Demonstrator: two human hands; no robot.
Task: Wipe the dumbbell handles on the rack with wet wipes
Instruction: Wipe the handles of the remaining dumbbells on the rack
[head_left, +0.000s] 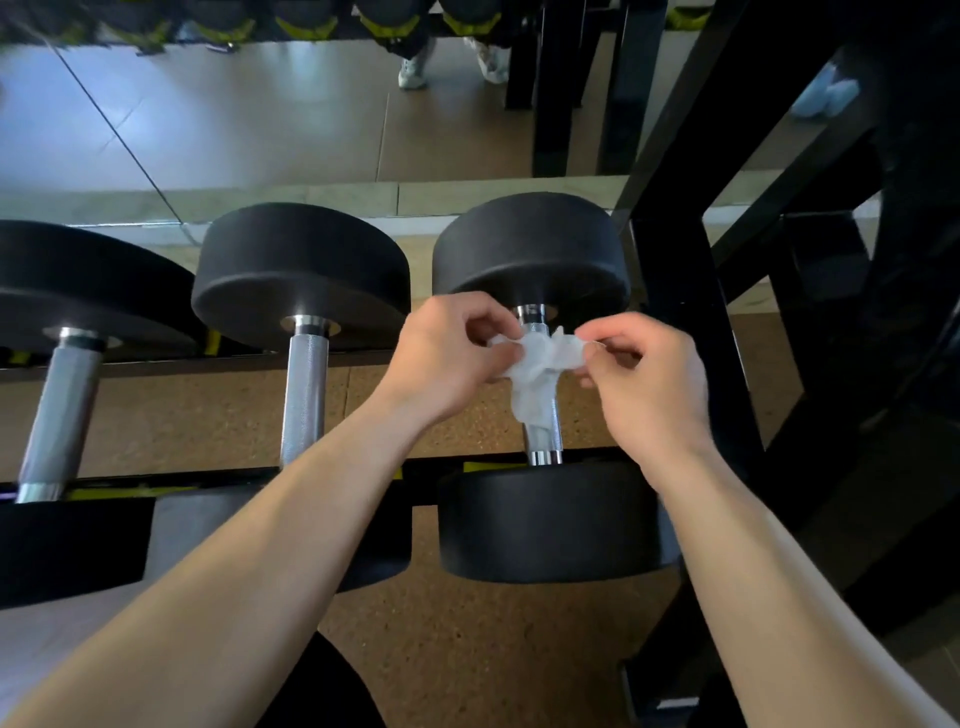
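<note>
One head camera is looking forward and down.
It is sitting close above the rack (670, 338), facing a mirror (260, 114) behind.

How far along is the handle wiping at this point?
Done: no handle shows signs of wiping, so I cannot tell. In hand: left hand and right hand pinch a crumpled wipe over the right handle. Left: apparently that handle, plus the middle handle and the far-left handle, neither being touched.

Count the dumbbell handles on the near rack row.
3. The left handle near the picture's edge, the middle handle, and the right handle, partly behind the wipe pinched by the left hand and right hand. More may lie beyond the left edge.
</note>
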